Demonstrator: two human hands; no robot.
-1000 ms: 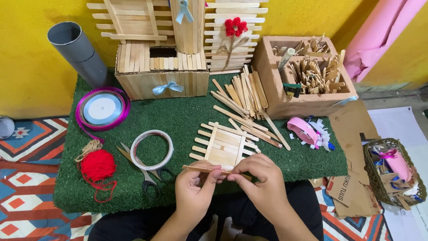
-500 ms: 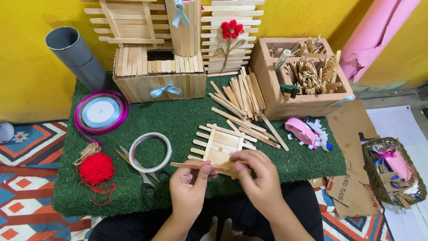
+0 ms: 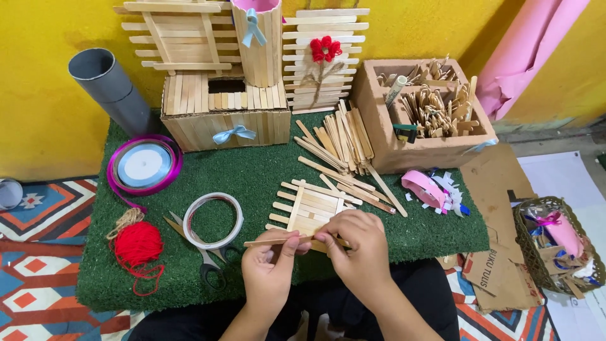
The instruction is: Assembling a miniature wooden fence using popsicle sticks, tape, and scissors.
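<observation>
Left hand (image 3: 270,273): I see it bare, no glove, ring or watch.
Right hand (image 3: 357,251): I see it bare too, nails short and plain.
Fingers (image 3: 291,243): uncovered, no tape or plasters that I can make out.
Forearms: bare, no sleeves reaching them.
Lap: I see dark, plain black clothing beneath both arms.
</observation>
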